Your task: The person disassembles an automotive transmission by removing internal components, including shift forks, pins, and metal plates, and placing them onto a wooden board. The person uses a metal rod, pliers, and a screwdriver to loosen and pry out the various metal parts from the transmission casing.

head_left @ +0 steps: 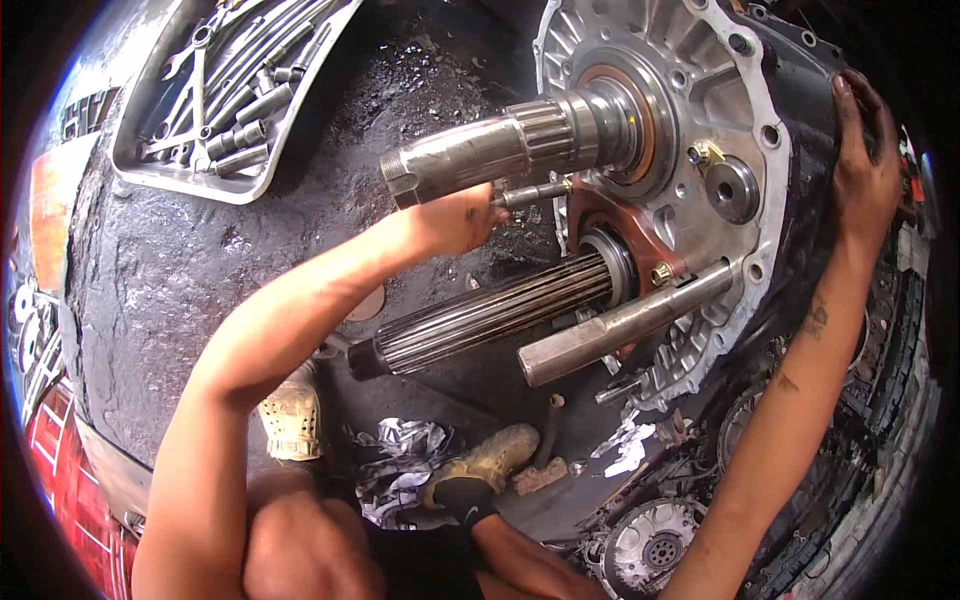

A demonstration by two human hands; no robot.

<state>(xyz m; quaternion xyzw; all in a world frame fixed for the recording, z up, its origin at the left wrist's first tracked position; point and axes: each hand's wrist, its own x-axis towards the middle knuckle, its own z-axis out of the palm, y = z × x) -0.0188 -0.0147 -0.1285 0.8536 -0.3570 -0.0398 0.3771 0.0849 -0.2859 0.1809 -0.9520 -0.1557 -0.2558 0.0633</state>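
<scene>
Largest item: a round cast-aluminium gearbox housing with a dark, greasy outer shell [690, 60], standing on its side at about two o'clock, its bolted face turned toward the wearer. It rests on a blackened, oil-caked concrete floor [180, 270]. From the face project, in descending size: a thick polished steel shaft with a splined collar [490, 145] at twelve o'clock, a long finely splined steel shaft with a dark tip [480, 315] near centre, and a smooth grey steel rod with a flattened end [620, 325] at about four o'clock. All three run with their long axes roughly from the housing toward nine o'clock, tips nearest the wearer's left side. A grey metal tray of sockets and spanners [215, 175] lies at ten o'clock, well apart from the work. Worn pale shoes [292, 420] and crumpled foil scraps [400, 455] show at six o'clock; a smaller round metal part [650, 545] lies at five o'clock. Left hand [455, 220]: fingers curled closed about the end of a small thin steel pin [535, 192], which sits just beneath the thick shaft and points at the housing face toward three o'clock; this hand is the nearer to the pin. Right hand [865, 165]: spread flat, palm against the housing's dark outer rim at three o'clock, gripping nothing.
</scene>
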